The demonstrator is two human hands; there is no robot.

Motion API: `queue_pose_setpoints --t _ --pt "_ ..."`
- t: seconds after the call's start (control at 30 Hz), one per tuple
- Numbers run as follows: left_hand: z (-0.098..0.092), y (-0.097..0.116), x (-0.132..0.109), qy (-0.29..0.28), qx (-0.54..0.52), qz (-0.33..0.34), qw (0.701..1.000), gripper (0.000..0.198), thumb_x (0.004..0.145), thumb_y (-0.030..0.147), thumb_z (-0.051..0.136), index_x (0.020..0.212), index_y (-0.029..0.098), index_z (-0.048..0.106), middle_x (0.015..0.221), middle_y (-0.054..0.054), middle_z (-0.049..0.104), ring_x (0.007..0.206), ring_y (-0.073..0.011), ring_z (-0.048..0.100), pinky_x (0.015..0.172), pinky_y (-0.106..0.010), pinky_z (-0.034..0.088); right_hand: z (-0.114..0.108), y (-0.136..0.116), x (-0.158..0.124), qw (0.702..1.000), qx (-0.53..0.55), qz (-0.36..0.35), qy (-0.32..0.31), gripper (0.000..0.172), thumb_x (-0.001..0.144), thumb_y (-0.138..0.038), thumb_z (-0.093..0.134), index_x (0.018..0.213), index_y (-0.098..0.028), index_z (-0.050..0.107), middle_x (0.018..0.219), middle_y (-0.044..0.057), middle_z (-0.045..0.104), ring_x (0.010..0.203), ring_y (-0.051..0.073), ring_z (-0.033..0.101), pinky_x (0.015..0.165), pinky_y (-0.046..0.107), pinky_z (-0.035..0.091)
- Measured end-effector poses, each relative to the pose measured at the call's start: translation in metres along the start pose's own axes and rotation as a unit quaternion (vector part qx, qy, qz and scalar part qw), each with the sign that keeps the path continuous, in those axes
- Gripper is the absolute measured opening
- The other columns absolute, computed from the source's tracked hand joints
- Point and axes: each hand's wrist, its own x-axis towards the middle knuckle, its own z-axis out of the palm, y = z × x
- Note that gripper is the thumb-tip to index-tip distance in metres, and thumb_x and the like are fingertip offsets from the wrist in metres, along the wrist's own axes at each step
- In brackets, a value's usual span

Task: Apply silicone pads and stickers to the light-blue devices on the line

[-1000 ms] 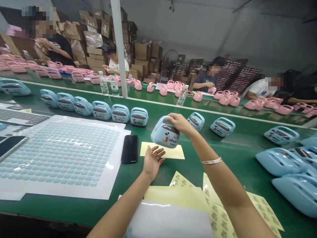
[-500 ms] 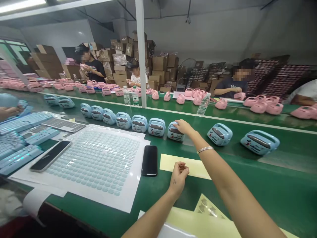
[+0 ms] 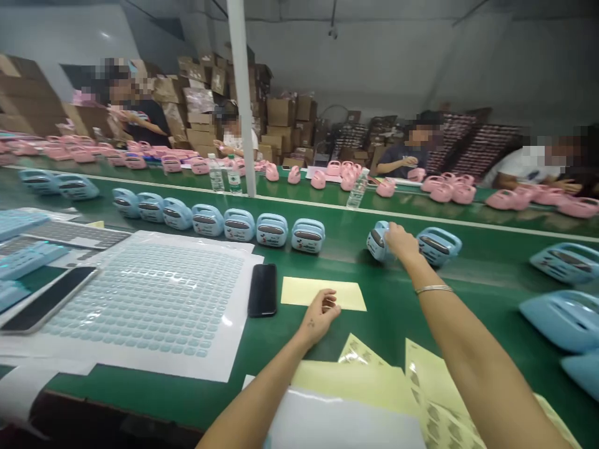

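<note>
Soft, even light seems to fall on you from overhead, and a pale patch brightens the wall (image 3: 105, 36) at eleven o'clock. Glare streaks the upper rows of the sticker sheet (image 3: 145, 299) at eight o'clock, and the glossy white film (image 3: 341, 424) at six o'clock looks nearly washed out. The blue plastic case (image 3: 378, 242) at three o'clock casts a soft, dark shadow onto the green conveyor belt (image 3: 397, 324). The stacked cartons (image 3: 201, 106) at eleven o'clock sit dimmer and less crisp. Wide-lens distortion tilts the white pillar (image 3: 242, 93) near twelve o'clock and stretches the blue housings (image 3: 566, 321) at four o'clock.
</note>
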Motion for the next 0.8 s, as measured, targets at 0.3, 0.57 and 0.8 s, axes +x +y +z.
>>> queue_pose_setpoints --t 0.3,0.57,0.8 --pt "-0.004 0.006 -0.006 -0.119 -0.131 -0.017 0.984 0.101 0.049 0.048 0.079 0.135 0.036 0.027 0.144 -0.008 0.033 0.125 -0.0295 0.042 0.090 -0.037 0.042 -0.047 0.000 -0.090 0.930 0.251 -0.260 -0.076 0.032 0.087 -0.033 0.045 0.109 -0.017 0.062 0.095 0.005 0.069 0.079 0.017 0.062 0.067 0.026 0.046" --pt "-0.019 0.023 -0.006 -0.104 -0.255 -0.006 0.961 0.059 0.060 0.043 0.065 0.112 0.018 0.056 0.097 -0.007 0.069 0.100 -0.0293 0.062 0.074 -0.033 0.053 -0.004 -0.056 -0.194 0.824 0.458 -0.147 0.299 0.028 0.089 -0.028 0.045 0.113 -0.015 0.052 0.102 0.011 0.060 0.088 0.021 0.061 0.075 0.040 0.052" --pt "-0.043 0.045 -0.002 0.022 -0.311 0.045 0.949 0.045 0.078 0.049 0.042 0.108 0.019 0.057 0.099 -0.006 0.067 0.107 -0.0261 0.059 0.084 -0.038 0.051 0.064 -0.122 -0.335 0.777 0.398 -0.458 0.166 0.016 0.087 -0.027 0.051 0.092 -0.015 0.061 0.084 0.008 0.068 0.089 0.023 0.067 0.078 0.032 0.056"
